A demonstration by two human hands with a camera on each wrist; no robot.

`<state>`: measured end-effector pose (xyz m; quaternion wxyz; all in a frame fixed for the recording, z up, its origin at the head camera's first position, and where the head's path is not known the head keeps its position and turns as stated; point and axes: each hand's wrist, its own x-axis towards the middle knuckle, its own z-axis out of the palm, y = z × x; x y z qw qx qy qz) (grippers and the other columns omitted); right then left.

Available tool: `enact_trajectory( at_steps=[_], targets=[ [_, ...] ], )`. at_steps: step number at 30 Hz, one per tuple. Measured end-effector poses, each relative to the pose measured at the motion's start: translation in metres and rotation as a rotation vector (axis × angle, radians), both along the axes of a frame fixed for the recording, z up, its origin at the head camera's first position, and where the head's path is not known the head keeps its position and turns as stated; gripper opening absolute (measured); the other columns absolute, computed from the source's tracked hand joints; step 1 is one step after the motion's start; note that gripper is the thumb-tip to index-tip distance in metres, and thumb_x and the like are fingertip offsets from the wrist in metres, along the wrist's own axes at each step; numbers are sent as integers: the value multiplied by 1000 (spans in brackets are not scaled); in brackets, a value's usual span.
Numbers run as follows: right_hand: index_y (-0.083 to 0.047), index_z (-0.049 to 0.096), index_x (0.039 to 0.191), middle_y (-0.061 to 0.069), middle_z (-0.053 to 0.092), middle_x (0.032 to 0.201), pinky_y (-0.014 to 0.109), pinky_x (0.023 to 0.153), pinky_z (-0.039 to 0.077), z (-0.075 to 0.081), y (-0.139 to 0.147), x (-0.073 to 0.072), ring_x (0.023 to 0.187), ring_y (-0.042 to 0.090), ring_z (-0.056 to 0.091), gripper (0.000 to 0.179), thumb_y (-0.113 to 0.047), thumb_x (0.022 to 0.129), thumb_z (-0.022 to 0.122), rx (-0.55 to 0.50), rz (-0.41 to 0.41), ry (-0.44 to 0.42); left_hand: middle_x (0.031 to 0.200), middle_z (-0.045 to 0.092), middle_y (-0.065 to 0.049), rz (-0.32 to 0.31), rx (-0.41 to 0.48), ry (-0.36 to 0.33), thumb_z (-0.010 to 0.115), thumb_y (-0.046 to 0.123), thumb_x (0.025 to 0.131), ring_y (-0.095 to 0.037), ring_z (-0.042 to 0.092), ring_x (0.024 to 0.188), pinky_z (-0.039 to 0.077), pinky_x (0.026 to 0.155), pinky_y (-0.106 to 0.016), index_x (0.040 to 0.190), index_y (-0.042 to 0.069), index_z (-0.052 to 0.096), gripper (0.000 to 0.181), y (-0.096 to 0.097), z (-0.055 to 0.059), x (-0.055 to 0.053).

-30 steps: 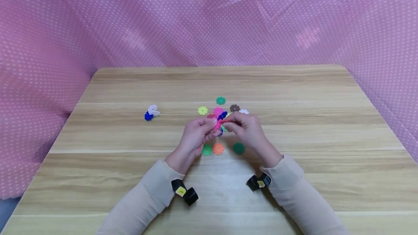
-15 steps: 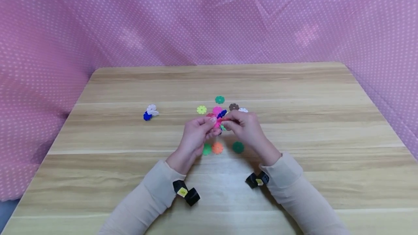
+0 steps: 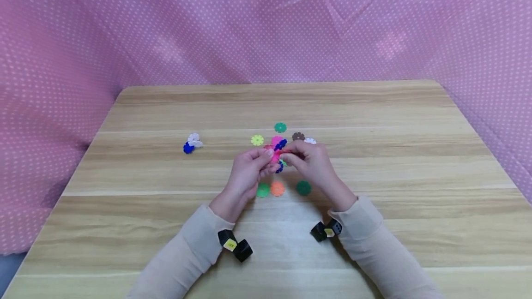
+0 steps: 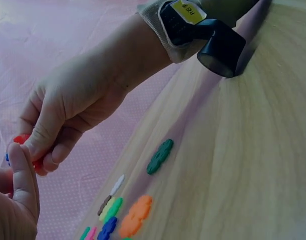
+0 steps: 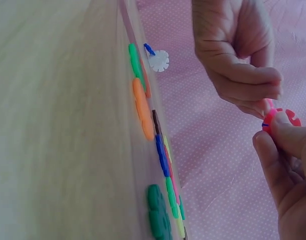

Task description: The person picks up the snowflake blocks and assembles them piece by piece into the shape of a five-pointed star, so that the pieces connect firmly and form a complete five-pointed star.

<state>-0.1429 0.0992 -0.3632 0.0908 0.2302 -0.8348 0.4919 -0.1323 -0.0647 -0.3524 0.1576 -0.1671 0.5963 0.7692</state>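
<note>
Above the middle of the table, my left hand [image 3: 247, 172] pinches a pink notched plastic disc [image 3: 275, 157] between thumb and fingers. A dark blue disc [image 3: 281, 144] stands at a tilt against the pink one. Facing it, my right hand [image 3: 313, 163] grips a red notched disc [image 5: 293, 117] at the pink disc's edge. In the left wrist view the red disc [image 4: 21, 138] shows between the right thumb and finger, with both hands' fingertips close together. Fingers cover much of the join between the discs.
Around the hands lie loose discs: a yellow one [image 3: 257, 140], a brown one [image 3: 298, 137], an orange one [image 3: 277, 188] and several green ones, including a dark green one [image 3: 303, 188]. Joined white and blue discs [image 3: 193, 142] lie off to the left. Pink dotted cloth [image 3: 266, 26] hangs behind the table.
The right fingertips have shifted slightly left, bringing the red disc closer against the pink one. The blue disc has tilted a little; loose discs stay where they were.
</note>
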Motion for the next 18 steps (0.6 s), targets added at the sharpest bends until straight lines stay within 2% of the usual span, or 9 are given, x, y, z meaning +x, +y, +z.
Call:
enact_trajectory(
  at_steps=[5, 8, 12, 18],
  targets=[
    [-4, 69, 90, 6, 70, 83, 20, 60, 53, 0, -2, -1, 68, 11, 62, 12, -12, 81, 71, 3, 12, 39, 76, 65, -3, 21, 20, 5, 58, 11, 91, -10, 65, 66, 55, 69, -21, 105, -1, 63, 19, -6, -4, 1],
    [-5, 68, 92, 7, 70, 86, 20, 64, 54, 0, -1, -1, 71, 12, 63, 15, -14, 81, 71, 13, 13, 21, 79, 65, -3, 50, 14, 0, 58, 11, 91, -10, 66, 68, 55, 70, -21, 108, 1, 63, 20, -13, -6, 0],
    [-7, 68, 92, 3, 69, 84, 20, 62, 53, 0, 2, -1, 70, 9, 61, 14, -15, 81, 71, 43, -10, -27, 82, 66, -3, 79, 0, 4, 58, 10, 91, -10, 66, 69, 55, 71, -22, 110, 1, 61, 22, -23, -7, -1],
    [-5, 67, 92, 4, 69, 84, 21, 60, 53, 0, 6, -3, 69, 11, 60, 14, -13, 81, 71, 47, -4, -47, 83, 66, -2, 137, -9, 16, 57, 8, 91, -9, 64, 70, 55, 71, -21, 111, -1, 59, 22, -47, -10, -2]
  ],
)
